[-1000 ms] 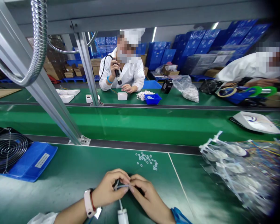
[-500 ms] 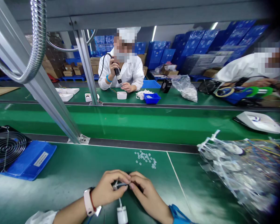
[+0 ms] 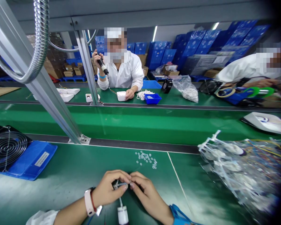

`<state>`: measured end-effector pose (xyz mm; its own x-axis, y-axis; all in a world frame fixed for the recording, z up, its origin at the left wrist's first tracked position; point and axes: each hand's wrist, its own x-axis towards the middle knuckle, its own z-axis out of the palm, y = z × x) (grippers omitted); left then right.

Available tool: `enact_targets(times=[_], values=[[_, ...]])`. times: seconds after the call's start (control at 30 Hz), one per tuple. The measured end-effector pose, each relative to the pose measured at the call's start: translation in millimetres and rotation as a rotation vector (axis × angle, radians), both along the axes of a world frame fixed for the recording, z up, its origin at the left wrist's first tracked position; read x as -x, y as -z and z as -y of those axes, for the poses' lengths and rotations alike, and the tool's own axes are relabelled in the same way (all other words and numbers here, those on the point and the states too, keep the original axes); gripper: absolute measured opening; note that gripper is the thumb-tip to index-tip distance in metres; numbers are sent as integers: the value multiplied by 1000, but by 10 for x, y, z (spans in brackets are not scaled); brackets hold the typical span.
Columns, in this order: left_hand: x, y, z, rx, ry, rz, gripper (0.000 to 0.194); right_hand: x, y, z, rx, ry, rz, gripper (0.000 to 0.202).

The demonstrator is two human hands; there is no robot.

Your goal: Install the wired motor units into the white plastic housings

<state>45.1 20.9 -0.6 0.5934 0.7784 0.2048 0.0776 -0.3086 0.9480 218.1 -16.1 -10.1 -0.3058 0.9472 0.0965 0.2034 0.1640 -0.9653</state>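
My left hand (image 3: 112,187), with a pink watch band on the wrist, pinches a thin tube (image 3: 120,185) between thumb and fingers. Fingertips of my right hand (image 3: 146,193) meet those of the left and close on the tube's right end; whatever small part is there is hidden. Below the left fingers hangs a white cylinder (image 3: 123,215) on a thin pale stem. Several small white rings (image 3: 146,157) lie scattered on the green table (image 3: 84,168) beyond my hands.
At the right lies a heap of bagged wired parts (image 3: 245,175). A fan (image 3: 8,150) and blue bin (image 3: 35,159) stand left. Across a green conveyor (image 3: 131,125), a person holds a black tool (image 3: 102,66). A metal post (image 3: 49,93) rises at left.
The person opposite has raised the black tool and moved it leftward. The white tray on the conveyor has shifted right. My hands have barely moved.
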Motion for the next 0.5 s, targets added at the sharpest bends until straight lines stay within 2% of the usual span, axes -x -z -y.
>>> enact_targets(times=[0.5], values=[[31,13,0,-2,56,37,10,2,8,1,-16,-6,23,22]])
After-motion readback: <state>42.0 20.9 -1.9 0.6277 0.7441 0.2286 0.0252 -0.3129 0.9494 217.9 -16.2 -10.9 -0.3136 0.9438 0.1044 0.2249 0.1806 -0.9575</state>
